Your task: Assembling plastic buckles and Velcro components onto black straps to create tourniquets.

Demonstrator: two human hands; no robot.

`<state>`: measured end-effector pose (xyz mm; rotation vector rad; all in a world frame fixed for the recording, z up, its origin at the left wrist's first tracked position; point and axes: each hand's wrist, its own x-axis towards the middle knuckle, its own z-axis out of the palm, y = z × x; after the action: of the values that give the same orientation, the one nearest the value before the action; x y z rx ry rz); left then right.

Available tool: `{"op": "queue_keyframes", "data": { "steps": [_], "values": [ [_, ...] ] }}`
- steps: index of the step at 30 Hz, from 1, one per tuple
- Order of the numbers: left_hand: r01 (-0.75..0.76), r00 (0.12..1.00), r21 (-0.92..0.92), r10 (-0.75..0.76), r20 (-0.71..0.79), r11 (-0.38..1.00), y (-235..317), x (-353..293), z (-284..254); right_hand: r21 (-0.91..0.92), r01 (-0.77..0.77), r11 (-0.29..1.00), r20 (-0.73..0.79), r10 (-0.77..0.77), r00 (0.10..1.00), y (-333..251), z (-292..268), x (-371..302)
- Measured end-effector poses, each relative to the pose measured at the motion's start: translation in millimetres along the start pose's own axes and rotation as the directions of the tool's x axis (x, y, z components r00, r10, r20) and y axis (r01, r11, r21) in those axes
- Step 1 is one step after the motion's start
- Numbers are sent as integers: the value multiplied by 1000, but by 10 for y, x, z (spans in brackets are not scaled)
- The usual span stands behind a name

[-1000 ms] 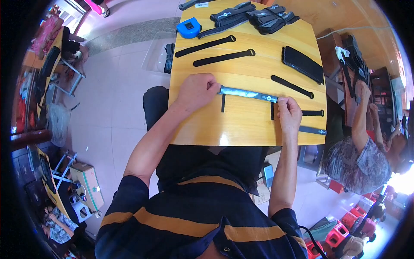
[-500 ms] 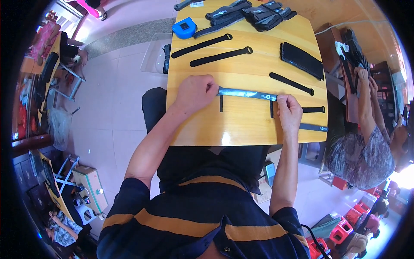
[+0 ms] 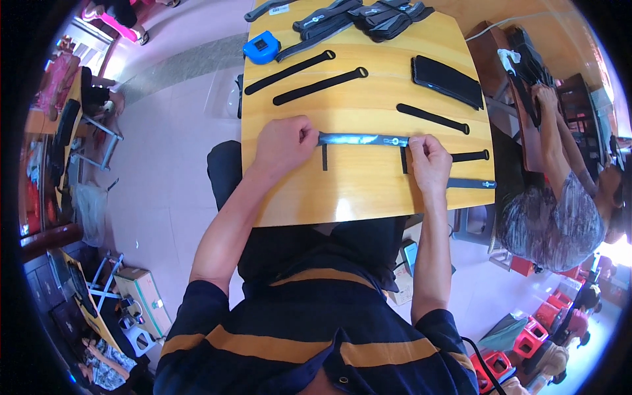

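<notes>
Pinched in my left hand (image 3: pixel 283 145) is one end of a dark, shiny strap (image 3: pixel 362 139) with a small pale print. My right hand (image 3: pixel 429 163) grips its other end, and the strap runs straight between them over the wooden table. Two short black strips (image 3: pixel 324 158) lie just below it. To the right of my right hand, a black looped strap (image 3: pixel 471 156) and a flat dark strap (image 3: pixel 471 184) are partly hidden by it. Farther away lie more black straps with end loops: one strap (image 3: pixel 434 118) at right, another (image 3: pixel 321 86) at left.
Toward the far side of the table (image 3: pixel 296 204) are a blue tape measure (image 3: pixel 261 48), a stack of black straps (image 3: pixel 447 81) and bundled dark straps (image 3: pixel 388 20). A co-worker (image 3: pixel 556 217) handles dark straps at a table on the right. Red stools (image 3: pixel 530 337) stand at lower right.
My view has shifted a little, so the table sits farther left in the picture. Both hands keep hold of the strap, with their places over the table almost the same.
</notes>
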<state>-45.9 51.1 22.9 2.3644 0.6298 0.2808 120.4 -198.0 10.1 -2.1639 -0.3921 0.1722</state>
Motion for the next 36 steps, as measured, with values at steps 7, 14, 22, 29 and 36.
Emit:
{"op": "queue_keyframes", "data": {
  "steps": [7,14,22,29,36],
  "values": [
    [11,1000,-8,-11,-21,1000,-14,-41,34,-127,62,990,-15,-65,998,-44,-1,-9],
    [-2,999,11,3,-43,1000,-40,-30,67,-166,60,984,-26,-65,998,-67,14,10],
    [0,999,13,1,-41,1000,-22,-38,69,-203,44,978,-38,-53,998,-67,29,10],
    [-18,997,33,21,-73,999,-44,-48,95,-215,68,974,-48,-80,996,-63,44,16],
    [-53,990,43,58,-127,998,-44,-56,122,-221,60,973,-50,-73,996,-89,50,1]
  ]
}}
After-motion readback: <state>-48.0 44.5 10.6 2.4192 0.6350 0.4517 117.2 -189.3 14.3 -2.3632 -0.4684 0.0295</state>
